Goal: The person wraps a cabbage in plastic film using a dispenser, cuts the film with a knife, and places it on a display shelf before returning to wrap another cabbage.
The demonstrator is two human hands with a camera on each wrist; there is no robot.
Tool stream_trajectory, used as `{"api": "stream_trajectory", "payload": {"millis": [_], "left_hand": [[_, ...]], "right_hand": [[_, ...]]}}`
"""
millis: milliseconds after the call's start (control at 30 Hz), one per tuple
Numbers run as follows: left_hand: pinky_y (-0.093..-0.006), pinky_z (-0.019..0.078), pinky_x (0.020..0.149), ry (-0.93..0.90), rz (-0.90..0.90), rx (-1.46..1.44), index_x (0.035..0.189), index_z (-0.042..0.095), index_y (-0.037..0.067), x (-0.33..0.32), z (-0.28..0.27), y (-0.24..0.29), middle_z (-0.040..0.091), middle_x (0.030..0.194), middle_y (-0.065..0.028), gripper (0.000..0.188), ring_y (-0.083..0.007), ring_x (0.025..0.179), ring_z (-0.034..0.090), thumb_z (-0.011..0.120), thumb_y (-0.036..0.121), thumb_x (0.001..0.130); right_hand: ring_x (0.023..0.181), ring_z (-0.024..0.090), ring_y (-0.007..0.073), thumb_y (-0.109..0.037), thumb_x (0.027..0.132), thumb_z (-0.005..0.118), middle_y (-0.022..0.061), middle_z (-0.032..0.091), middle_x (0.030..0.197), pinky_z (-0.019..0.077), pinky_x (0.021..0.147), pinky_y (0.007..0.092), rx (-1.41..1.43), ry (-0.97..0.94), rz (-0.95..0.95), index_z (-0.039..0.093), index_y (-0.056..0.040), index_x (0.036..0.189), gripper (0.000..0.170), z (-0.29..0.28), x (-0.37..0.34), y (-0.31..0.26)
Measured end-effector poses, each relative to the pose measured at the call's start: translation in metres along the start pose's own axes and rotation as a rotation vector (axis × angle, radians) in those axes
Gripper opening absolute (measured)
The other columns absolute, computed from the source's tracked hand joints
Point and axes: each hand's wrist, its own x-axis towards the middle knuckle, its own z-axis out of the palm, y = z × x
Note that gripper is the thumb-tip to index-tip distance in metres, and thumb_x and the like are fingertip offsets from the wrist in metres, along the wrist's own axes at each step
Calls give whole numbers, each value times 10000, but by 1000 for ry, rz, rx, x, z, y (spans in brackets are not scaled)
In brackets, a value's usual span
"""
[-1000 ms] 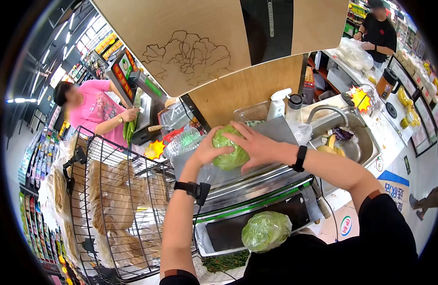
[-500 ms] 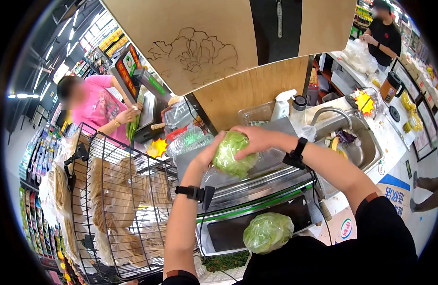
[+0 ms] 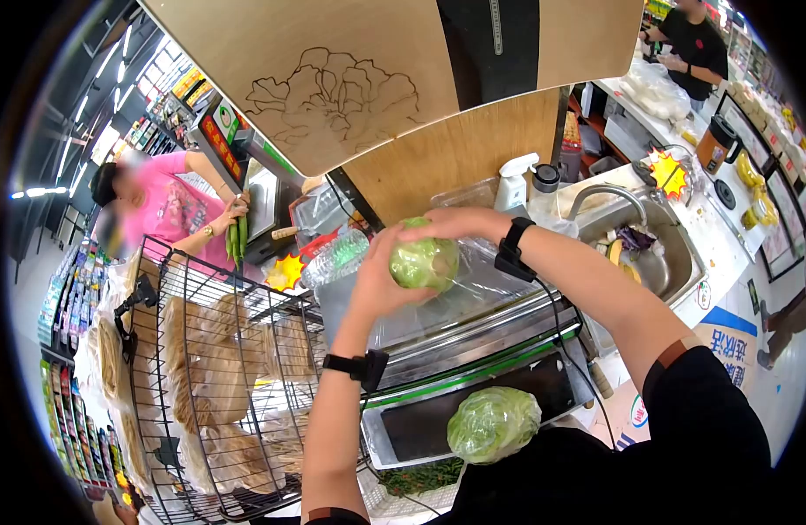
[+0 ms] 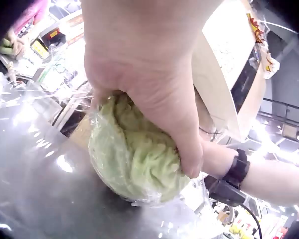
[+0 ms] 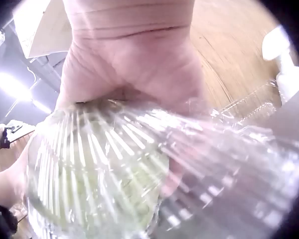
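Over the wrapping machine's grey top point(image 3: 341, 302), both hands hold a pale green head of lettuce point(image 3: 427, 264) with clear plastic film on it. My left hand point(image 3: 378, 278) grips its left and near side, thumb toward the front. Across its far upper side lies my right hand point(image 3: 451, 226), its fingers bent over the leaves. A sheet of clear film point(image 5: 229, 164) stretches from the lettuce toward the machine, and some right fingertips show through it in the right wrist view. Crinkled leaves face the left wrist camera. A second wrapped lettuce point(image 3: 494, 425) sits on the black lower plate point(image 3: 420, 430).
On the left stands a wire basket point(image 3: 237, 367) of bagged dry goods. A sink point(image 3: 674, 262) with scraps and a spray bottle point(image 3: 513, 182) are to the right. Beyond the basket, a person in pink point(image 3: 180, 201) holds long green vegetables. A patterned panel point(image 3: 350, 87) overhangs the back.
The lettuce has turned between my hands. My right hand has moved from its right side onto its far upper side, and film now spreads out to the right. The second lettuce stays put.
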Motion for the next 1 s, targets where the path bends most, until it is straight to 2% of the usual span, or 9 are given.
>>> {"api": "stream_trajectory", "payload": {"millis": [33,133,233,333,467,667,767,867,1000], "left_hand": [[-461,465,1072,2,2,-11,1425,484,57,1,-1,-4,563,1365,-208,1077,-375,1279,549,969,317,499],[-420,467,1067,-16,-14,-107,1422,477,50,3,-3,-22,594,1337,-165,1054,-309,1242,583,960,290,517],[-385,457,1071,-28,-66,-265,1434,451,38,2,-4,-30,590,1344,-135,1065,-259,1232,586,956,267,525],[-380,471,1052,3,-30,-292,1414,466,44,8,-4,-30,611,1316,-136,1023,-253,1209,601,945,255,535],[-373,470,1041,-31,-163,-258,1413,457,15,6,0,-35,608,1307,-146,1005,-250,1207,599,946,254,568],[-368,493,999,-250,-688,-838,1467,419,4,0,10,-32,602,1315,-142,856,-254,1195,599,831,339,795],[-363,491,1000,-329,-728,-844,1477,413,7,1,11,-53,586,1343,-148,831,-245,1217,583,779,414,852],[-364,474,1028,-392,-779,-836,1497,400,29,5,5,-41,562,1380,-149,857,-236,1251,561,784,434,846],[-410,416,1101,-351,-711,-745,1548,315,53,-1,4,-37,504,1446,-166,928,-292,1313,511,779,452,851]], "right_hand": [[1160,616,261,-713,856,645,202,653,1247,490,968,354,21,21,29,565,54,1349,916,0,4,3],[1212,600,331,-767,729,734,260,581,1362,464,1022,386,-19,265,-51,438,87,1452,1158,7,-8,7],[1289,539,311,-649,717,827,252,508,1435,436,1071,374,-82,359,-266,322,71,1508,1184,11,-36,13],[1315,495,258,-433,765,876,207,456,1483,436,1077,362,-189,246,-391,267,1,1538,1076,21,-34,30],[1271,511,205,-358,771,886,156,525,1381,450,1055,343,21,190,-421,332,-4,1497,979,27,-41,20],[1056,664,249,-721,761,733,181,612,1244,596,771,381,126,69,148,337,-9,1501,1100,31,-94,-14],[1148,629,340,-792,737,692,248,566,1307,569,881,466,122,16,258,310,-13,1522,1171,31,-75,-5],[1264,542,427,-697,694,796,311,464,1412,486,1007,538,-526,605,-105,286,-18,1543,1201,61,-99,-10],[1304,474,477,-441,601,920,299,378,1475,433,1057,549,-865,565,-450,276,-49,1550,1213,84,-110,-1]]}}
